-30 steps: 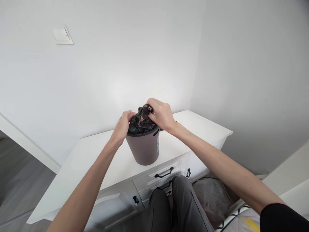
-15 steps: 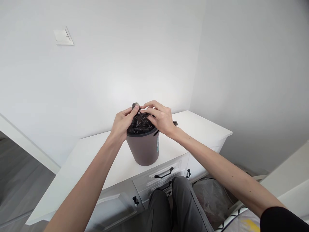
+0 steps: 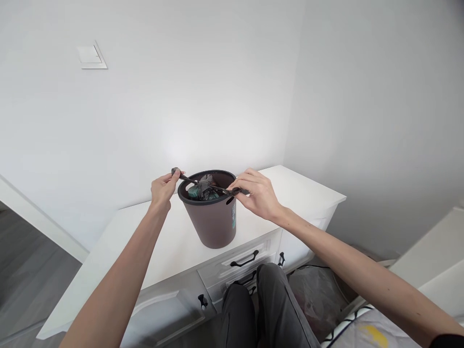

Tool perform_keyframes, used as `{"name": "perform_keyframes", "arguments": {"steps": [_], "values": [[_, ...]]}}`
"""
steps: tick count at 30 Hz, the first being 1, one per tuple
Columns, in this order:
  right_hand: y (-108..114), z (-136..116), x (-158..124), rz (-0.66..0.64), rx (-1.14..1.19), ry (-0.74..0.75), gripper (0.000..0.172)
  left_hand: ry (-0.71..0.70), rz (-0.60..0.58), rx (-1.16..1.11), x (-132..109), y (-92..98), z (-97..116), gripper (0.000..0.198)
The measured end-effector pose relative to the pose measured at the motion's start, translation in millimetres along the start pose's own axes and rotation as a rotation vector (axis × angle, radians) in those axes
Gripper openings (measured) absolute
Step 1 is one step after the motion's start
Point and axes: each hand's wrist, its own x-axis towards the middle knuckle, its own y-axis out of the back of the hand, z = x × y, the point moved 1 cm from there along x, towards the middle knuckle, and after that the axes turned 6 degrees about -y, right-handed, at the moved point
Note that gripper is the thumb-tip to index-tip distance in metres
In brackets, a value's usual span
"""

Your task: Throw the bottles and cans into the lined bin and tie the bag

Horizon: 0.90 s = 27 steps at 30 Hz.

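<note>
A brown trash can with a dark rim stands upright on the white cabinet top. Inside its mouth sits a black garbage bag, gathered at the middle, with something teal showing beside or through it. My left hand, left of the rim, pinches one twisted end of the bag. At the right side of the rim, my right hand grips the other twisted end. Both ends are stretched apart from the gathered centre. What lies deeper in the can is hidden.
The white cabinet has drawers and doors with black handles, close to my knees. Behind it rises a white wall with a light switch. A clear plastic bag and a patterned cushion-like item are at lower right.
My hands were together above the can, handling the bag; they have moved apart, left and right. The bag's ends are pulled out tight, and the can's rim and inside now show.
</note>
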Motion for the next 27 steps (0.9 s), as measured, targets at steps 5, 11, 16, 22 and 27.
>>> {"name": "perform_keyframes", "arguments": {"steps": [5, 11, 16, 22, 27], "values": [[7, 3, 0, -0.061, 0.051, -0.112, 0.014, -0.072, 0.029, -0.053, -7, 3.7, 6, 0.036], [1, 9, 19, -0.194, 0.094, -0.282, 0.01, -0.26, -0.061, -0.143, -25, -1.8, 54, 0.041], [-27, 12, 46, -0.358, 0.136, -0.226, 0.044, -0.395, -0.218, -0.059, -40, -8.5, 87, 0.038], [-46, 9, 74, -0.589, 0.063, -0.304, 0.016, -0.412, -0.229, -0.076, -45, -8.6, 94, 0.042], [-47, 10, 75, -0.501, 0.179, -0.396, 0.004, -0.353, -0.181, -0.185, -42, -0.6, 82, 0.039]]}}
